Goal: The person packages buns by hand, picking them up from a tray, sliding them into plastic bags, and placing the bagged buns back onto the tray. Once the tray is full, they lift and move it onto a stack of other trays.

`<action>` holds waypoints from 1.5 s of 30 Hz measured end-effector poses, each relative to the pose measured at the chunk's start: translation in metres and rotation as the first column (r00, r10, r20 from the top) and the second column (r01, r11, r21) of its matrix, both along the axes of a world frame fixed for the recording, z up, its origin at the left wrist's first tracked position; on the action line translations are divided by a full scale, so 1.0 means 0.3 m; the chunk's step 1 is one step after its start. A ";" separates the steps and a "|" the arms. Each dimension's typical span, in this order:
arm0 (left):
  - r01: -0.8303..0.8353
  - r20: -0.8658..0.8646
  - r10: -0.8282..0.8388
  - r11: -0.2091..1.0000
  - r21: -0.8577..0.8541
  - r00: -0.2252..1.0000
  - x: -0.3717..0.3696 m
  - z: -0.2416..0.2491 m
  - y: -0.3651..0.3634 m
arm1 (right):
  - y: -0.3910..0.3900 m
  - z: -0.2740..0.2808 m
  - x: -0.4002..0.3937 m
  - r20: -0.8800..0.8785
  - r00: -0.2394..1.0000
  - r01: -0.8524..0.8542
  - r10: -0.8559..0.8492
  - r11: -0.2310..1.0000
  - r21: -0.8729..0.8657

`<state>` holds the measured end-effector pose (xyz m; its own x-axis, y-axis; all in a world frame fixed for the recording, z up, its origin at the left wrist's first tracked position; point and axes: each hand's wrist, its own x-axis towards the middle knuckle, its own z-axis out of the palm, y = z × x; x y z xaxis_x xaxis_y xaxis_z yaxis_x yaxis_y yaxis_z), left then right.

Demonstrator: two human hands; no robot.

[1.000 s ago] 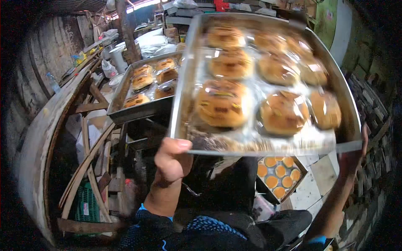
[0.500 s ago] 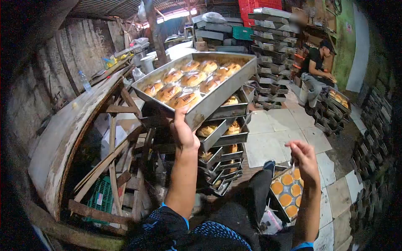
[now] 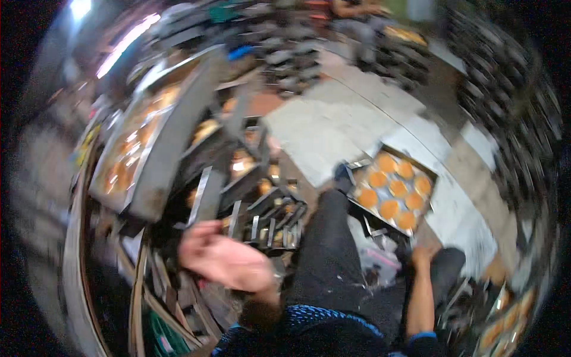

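Just below the near corner of the bun tray (image 3: 382, 194), the right hand (image 3: 420, 254) is hovering beside a plastic bag (image 3: 380, 262) and the right knee (image 3: 447, 265); I am not making out whether its fingers are pinching anything. Across on the other side, the left hand (image 3: 229, 259) is blurring in my feed, its fingers looking spread and nothing showing in its grasp. It is hanging near the lower edges of the tray stack (image 3: 208, 193), and whether it is touching them I am failing to tell.

Up at the stack's left, the upper tray (image 3: 169, 149) is tilting in my view, shiny buns (image 3: 134, 143) lying between its long edges; its outer corner's support is staying hidden from me. Round buns (image 3: 389, 209) are filling the bun tray out toward its corners.

For clean handling, I am favouring a palm under each opposite edge, the tray riding level, with fingertips keeping outside the rim and off the soft tops. By the stack, I am advising slow elbows: those jutting corners are looking easy to snag.
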<state>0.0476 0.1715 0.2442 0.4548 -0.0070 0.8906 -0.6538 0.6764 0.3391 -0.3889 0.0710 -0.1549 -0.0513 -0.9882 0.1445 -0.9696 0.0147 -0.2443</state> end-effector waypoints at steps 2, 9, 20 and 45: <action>0.245 0.031 -0.304 0.820 0.517 0.952 -0.261 -0.154 -0.144 | 0.000 0.375 0.133 0.183 0.982 0.021 -0.036 0.996 0.084; 0.112 -0.107 -0.790 -0.049 0.993 0.604 -0.463 -0.830 -0.202 | 0.121 0.531 0.255 0.670 0.670 -0.463 0.321 0.886 0.038; 0.126 -0.165 -0.745 -0.109 0.986 0.646 -0.479 -0.736 -0.251 | 0.118 0.688 0.293 0.351 0.842 -0.335 0.410 0.907 -0.256; 0.497 -0.458 -0.195 0.390 0.775 0.867 -0.084 -0.878 -0.515 | -0.955 -0.477 0.413 0.072 0.838 -0.452 0.540 0.616 0.646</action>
<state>0.0224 0.0170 -0.0193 0.4155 -0.8927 0.1744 -0.2218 0.0865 0.9712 -0.2650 -0.2156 -0.2981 0.4475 -0.7190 -0.5317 -0.8940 -0.3747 -0.2458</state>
